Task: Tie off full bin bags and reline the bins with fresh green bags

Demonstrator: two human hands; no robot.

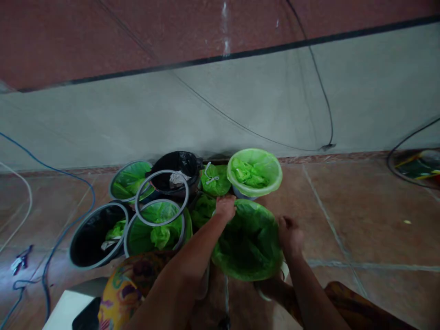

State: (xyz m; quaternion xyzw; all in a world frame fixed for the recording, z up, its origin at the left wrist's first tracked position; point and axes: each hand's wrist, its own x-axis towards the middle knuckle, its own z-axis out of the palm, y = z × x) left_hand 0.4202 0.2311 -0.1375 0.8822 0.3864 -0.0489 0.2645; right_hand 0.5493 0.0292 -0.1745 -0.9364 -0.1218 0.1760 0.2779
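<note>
A bin lined with a green bag (249, 240) stands in front of me, its liner folded over the rim. My left hand (226, 207) is closed on the liner at the upper left of the rim. On the right side of the same rim, my right hand (290, 236) has its fingers curled against the green liner. Behind it stands another bin with a light green liner (255, 173). A tied green bag (215, 178) sits to the left of that bin.
Several lined bins stand at left, including a black-lined one (98, 236) and a green-lined one (154, 229). A loose grey ring (137, 201) lies across them. A blue cable (65, 233) crosses the floor at left. The wall (137, 119) runs behind.
</note>
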